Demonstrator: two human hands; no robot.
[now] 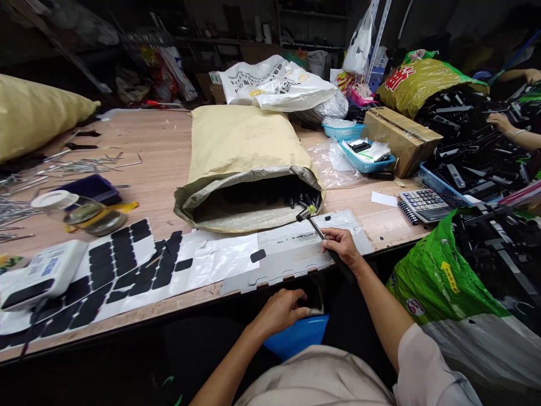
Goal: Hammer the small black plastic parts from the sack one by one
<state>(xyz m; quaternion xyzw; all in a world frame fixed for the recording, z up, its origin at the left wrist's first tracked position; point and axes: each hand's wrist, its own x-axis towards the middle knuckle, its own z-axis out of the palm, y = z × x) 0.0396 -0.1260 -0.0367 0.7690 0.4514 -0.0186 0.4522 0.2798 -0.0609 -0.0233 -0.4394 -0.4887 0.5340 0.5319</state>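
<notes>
My right hand (341, 248) is closed around the black handle of a hammer-like tool (315, 224) with a shiny metal shaft. Its small crosswise head, with a yellowish patch, is at the mouth of a large beige woven sack (249, 138). Small black parts (310, 200) lie inside that mouth on the right. Below the table edge, my left hand (282, 310) hangs above a blue container (296, 336). Its thumb and forefinger are apart, with nothing visible between them. Under my right hand is a grey flat board (291, 262) along the table's front edge.
Sheets of black stickers (127, 254), a jar (93, 214) and metal rods (84, 166) occupy the left. Rightward are a calculator (426, 204), blue baskets (367, 163), a cardboard box (401, 141) and a green sack (448, 282) of black parts. Another person's hand (501, 121) is far right.
</notes>
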